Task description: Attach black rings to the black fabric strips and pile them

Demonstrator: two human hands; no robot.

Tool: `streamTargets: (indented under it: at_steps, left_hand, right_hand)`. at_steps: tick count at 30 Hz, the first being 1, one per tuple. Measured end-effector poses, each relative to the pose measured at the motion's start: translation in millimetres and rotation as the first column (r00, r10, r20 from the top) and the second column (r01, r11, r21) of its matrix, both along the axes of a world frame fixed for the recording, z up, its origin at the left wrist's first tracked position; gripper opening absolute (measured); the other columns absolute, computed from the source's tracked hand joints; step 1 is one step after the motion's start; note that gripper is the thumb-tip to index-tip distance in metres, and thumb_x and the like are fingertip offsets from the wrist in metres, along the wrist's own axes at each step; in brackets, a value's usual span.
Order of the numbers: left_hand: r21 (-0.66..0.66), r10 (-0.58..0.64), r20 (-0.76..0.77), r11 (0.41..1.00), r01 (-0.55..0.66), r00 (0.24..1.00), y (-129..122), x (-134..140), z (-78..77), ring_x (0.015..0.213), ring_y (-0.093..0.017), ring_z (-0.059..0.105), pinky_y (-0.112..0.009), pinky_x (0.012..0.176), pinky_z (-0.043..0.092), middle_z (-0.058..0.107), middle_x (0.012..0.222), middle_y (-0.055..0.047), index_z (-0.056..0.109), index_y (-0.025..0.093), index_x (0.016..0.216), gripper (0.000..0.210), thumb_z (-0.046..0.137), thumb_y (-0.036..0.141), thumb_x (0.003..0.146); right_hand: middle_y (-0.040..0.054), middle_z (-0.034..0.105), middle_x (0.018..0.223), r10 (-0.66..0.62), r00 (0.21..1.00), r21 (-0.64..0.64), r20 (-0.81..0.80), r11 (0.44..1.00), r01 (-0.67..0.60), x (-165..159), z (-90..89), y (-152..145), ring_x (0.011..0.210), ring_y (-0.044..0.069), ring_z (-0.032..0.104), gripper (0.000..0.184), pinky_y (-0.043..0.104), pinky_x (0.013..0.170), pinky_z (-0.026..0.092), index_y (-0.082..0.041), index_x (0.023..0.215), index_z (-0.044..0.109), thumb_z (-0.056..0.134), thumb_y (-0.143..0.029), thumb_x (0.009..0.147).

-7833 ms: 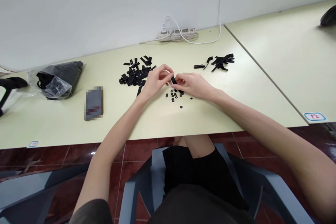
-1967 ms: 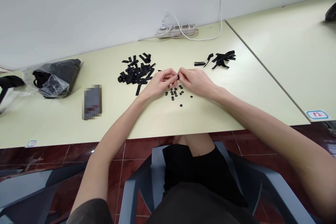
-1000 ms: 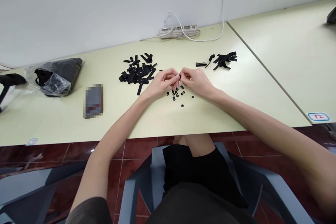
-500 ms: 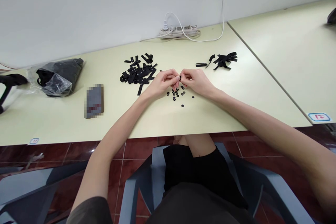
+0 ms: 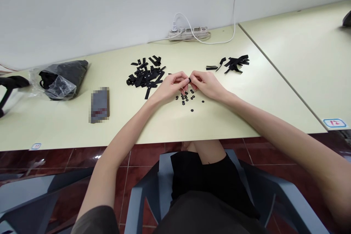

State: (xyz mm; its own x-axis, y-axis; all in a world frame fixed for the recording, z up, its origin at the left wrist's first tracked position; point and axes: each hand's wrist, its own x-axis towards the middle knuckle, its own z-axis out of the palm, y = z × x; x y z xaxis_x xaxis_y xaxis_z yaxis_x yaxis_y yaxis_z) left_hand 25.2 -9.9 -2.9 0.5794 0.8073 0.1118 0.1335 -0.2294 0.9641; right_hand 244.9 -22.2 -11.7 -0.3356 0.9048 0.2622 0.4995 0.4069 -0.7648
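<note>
1. Here we are at the grip: the left hand [image 5: 175, 83] and the right hand [image 5: 205, 83] meet tip to tip above the table [image 5: 161, 128], thumbs and fingertips pinched together on one small black piece [image 5: 189, 80].
2. That black piece sits right in the middle, between the two sets of fingertips, only a dark sliver of it showing. The fingers cover so much that I can't fairly call which way it points or how its long axis runs.
3. Just below the grip, on the body side, a scatter of little black rings [image 5: 183, 103] lies on the tabletop, a few bunched close. One dark disc [image 5: 192, 110] sits apart, nearer the body, and another lies a touch to the right.
4. Out to the left of the grip, near the left hand, a loose heap of black strips [image 5: 144, 76], pointing every which way; one at its near edge runs roughly toward the body.
5. Beyond the grip and to the right, a smaller bunch of strips [image 5: 234, 62], with one lying crosswise on its left.
6. Straight past the grip, by the wall, a power strip [image 5: 186, 34] with a white cable [image 5: 216, 43] looping over it.
7. Well left of the grip, a pixelated block [image 5: 100, 105]; farther left again, a clear plastic bag [image 5: 65, 87] with a dark bundle [image 5: 68, 73] inside.
</note>
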Motion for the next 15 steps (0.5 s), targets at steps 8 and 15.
streamTargets:
  at_steps: [8, 15]
  left_hand:
    - [-0.046, 0.005, 0.009, 0.999, -0.004, 1.0, -2.7, 1.9, 4.0, 0.081, -0.014, 0.074, -0.028, 0.077, 0.064, 0.078, 0.095, -0.006, 0.071, 0.02, 0.102, 0.029, 0.077, 0.047, 0.11]
    - [-0.061, 0.026, 0.01, 0.998, -0.025, 1.0, -3.7, 2.6, 8.5, 0.084, -0.014, 0.073, -0.029, 0.079, 0.064, 0.074, 0.096, -0.005, 0.07, 0.02, 0.097, 0.039, 0.077, 0.056, 0.11]
  right_hand:
    - [0.0017, 0.069, 0.074, -0.079, 0.993, 0.072, 0.087, 0.995, 0.073, 0.4, -0.7, -2.0, 0.068, 0.018, 0.054, 0.031, 0.035, 0.073, 0.038, -0.026, 0.083, 0.052, 0.053, -0.027, 0.113]
    - [0.0036, 0.071, 0.078, -0.163, 0.968, 0.188, 0.192, 0.974, 0.126, -2.5, 1.2, -5.4, 0.068, 0.019, 0.052, 0.024, 0.036, 0.07, 0.031, -0.025, 0.088, 0.06, 0.056, -0.026, 0.111]
